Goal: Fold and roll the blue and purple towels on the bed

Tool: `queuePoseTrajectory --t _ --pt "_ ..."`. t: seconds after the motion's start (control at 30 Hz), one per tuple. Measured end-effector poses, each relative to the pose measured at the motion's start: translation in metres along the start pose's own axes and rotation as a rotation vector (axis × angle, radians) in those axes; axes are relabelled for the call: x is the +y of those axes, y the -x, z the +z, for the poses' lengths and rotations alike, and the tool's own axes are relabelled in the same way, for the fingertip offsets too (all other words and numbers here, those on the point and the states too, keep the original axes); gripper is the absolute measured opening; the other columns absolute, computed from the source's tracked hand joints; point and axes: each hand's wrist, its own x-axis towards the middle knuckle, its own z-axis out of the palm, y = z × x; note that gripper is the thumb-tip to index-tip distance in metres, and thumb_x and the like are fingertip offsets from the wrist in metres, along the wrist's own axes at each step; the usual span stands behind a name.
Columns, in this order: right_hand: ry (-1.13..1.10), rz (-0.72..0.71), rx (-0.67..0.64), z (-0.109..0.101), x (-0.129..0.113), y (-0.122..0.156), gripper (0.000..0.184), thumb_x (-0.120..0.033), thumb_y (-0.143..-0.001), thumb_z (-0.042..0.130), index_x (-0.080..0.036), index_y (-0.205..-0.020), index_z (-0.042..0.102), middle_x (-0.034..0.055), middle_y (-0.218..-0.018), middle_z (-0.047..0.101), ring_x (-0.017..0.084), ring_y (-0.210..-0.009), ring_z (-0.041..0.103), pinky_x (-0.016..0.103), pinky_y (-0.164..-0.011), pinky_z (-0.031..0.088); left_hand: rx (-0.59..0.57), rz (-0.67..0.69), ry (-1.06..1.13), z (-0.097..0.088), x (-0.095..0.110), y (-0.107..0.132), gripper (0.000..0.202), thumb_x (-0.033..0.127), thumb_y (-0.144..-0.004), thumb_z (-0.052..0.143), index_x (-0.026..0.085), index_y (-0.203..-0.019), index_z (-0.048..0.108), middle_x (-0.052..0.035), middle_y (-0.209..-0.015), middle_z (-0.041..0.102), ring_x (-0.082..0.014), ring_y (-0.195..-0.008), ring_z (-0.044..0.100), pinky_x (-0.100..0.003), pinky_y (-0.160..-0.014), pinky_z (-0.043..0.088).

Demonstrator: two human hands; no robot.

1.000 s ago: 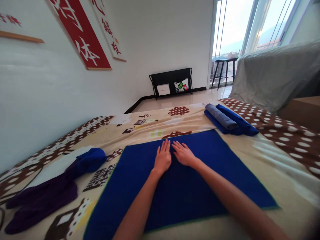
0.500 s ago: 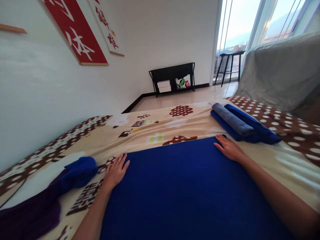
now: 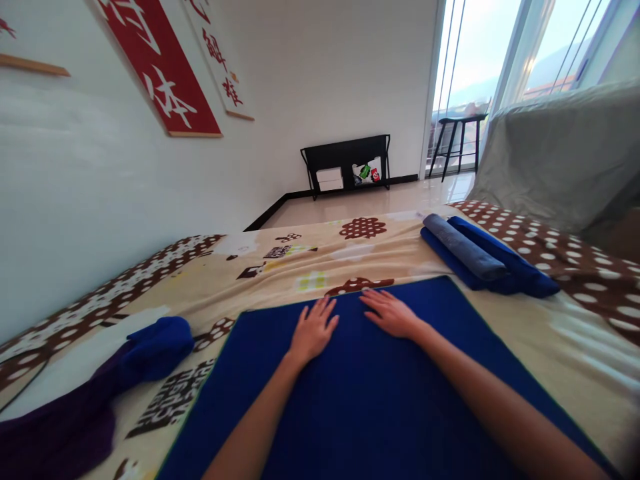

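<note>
A large dark blue towel (image 3: 380,400) lies spread flat on a patterned bedspread (image 3: 310,260). My left hand (image 3: 313,330) rests flat on the towel near its far edge, fingers spread. My right hand (image 3: 393,313) lies flat beside it, fingers stretched out, a short gap between the two. Neither hand holds anything.
Rolled blue and grey towels (image 3: 483,257) lie at the far right of the bed. A crumpled blue and purple cloth pile (image 3: 115,373) sits at the left. A white wall with red banners (image 3: 160,73) runs along the left; a grey covered sofa (image 3: 555,160) stands at right, a black shelf (image 3: 347,163) beyond.
Half a second ago my hands were at the towel's far left and right corners. Both have slid inward along its far edge and now lie near the middle.
</note>
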Motion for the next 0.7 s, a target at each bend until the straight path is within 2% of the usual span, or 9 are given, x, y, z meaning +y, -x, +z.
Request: queuePoseTrajectory --t 0.07,0.17,0.2,0.27,0.4,0.47,0.53,0.6,0.7 --pt "0.024 0.103 -0.022 -0.012 0.051 0.028 0.055 -0.05 -0.103 0.028 -0.023 -0.149 0.041 0.0067 -0.154 0.039 0.02 -0.144 0.033 0.042 -0.12 0.025 0.006 -0.124 -0.003 -0.005 -0.054 0.016 0.055 0.048 -0.1 0.026 0.029 -0.151 0.033 -0.001 -0.16 0.031 -0.0198 -0.149 0.026 -0.05 -0.12 0.02" --pt "0.081 0.294 -0.025 -0.024 0.118 0.069 0.065 -0.057 -0.1 0.025 -0.018 -0.15 0.04 0.0097 -0.154 0.038 0.023 -0.145 0.032 0.044 -0.121 0.025 0.03 -0.303 -0.018 -0.011 -0.129 0.042 0.058 0.044 -0.099 0.027 0.021 -0.152 0.032 -0.0057 -0.16 0.031 -0.0237 -0.149 0.025 -0.056 -0.12 0.017" --pt "0.103 0.355 -0.017 -0.025 0.131 0.077 0.068 -0.058 -0.099 0.024 -0.015 -0.149 0.04 0.012 -0.154 0.038 0.025 -0.145 0.032 0.045 -0.12 0.025 0.042 -0.35 -0.022 -0.011 -0.146 0.046 0.06 0.045 -0.099 0.027 0.019 -0.152 0.031 -0.0069 -0.16 0.03 -0.0244 -0.149 0.024 -0.057 -0.12 0.016" --pt "0.142 0.452 0.005 -0.025 0.143 0.082 0.072 -0.057 -0.098 0.023 -0.009 -0.147 0.042 0.0162 -0.153 0.039 0.028 -0.144 0.034 0.047 -0.119 0.027 0.064 -0.427 -0.027 -0.011 -0.163 0.049 0.064 0.048 -0.098 0.026 0.015 -0.153 0.029 -0.0093 -0.16 0.028 -0.0253 -0.149 0.023 -0.057 -0.12 0.015" --pt "0.184 0.518 0.047 -0.029 0.127 0.077 0.075 -0.054 -0.099 0.019 0.001 -0.144 0.043 0.0214 -0.149 0.042 0.03 -0.144 0.034 0.048 -0.119 0.026 0.106 -0.504 -0.04 -0.014 -0.154 0.048 0.067 0.05 -0.098 0.023 0.009 -0.15 0.034 -0.015 -0.159 0.031 -0.0271 -0.148 0.026 -0.057 -0.119 0.017" --pt "0.197 0.5 0.07 -0.034 0.108 0.091 0.075 -0.052 -0.099 0.018 0.001 -0.146 0.04 0.0199 -0.154 0.035 0.029 -0.147 0.027 0.047 -0.122 0.02 0.118 -0.504 -0.05 -0.017 -0.142 0.064 0.067 0.048 -0.097 0.024 0.008 -0.15 0.033 -0.0158 -0.158 0.032 -0.0272 -0.148 0.026 -0.054 -0.119 0.02" --pt "0.186 0.411 0.054 -0.036 0.086 0.126 0.071 -0.054 -0.099 0.021 -0.009 -0.152 0.035 0.0108 -0.159 0.028 0.024 -0.15 0.02 0.045 -0.124 0.016 0.089 -0.428 -0.035 -0.016 -0.128 0.103 0.065 0.047 -0.096 0.028 0.014 -0.152 0.032 -0.0109 -0.158 0.034 -0.0247 -0.148 0.028 -0.05 -0.119 0.023" --pt "0.153 0.306 0.008 -0.035 0.062 0.18 0.067 -0.057 -0.097 0.027 -0.025 -0.156 0.028 -0.0006 -0.16 0.025 0.02 -0.15 0.02 0.045 -0.124 0.019 0.06 -0.296 0.0 -0.009 -0.114 0.159 0.061 0.048 -0.095 0.033 0.026 -0.152 0.032 -0.0027 -0.157 0.036 -0.0223 -0.146 0.032 -0.048 -0.119 0.026" --pt "0.103 0.322 -0.001 -0.034 0.031 0.268 0.071 -0.057 -0.091 0.036 -0.039 -0.157 0.015 -0.0061 -0.159 0.027 0.02 -0.147 0.027 0.048 -0.123 0.023 0.194 -0.27 0.011 0.003 -0.099 0.253 0.061 0.045 -0.094 0.035 0.039 -0.153 0.025 0.0022 -0.155 0.039 -0.0247 -0.145 0.035 -0.055 -0.115 0.032"
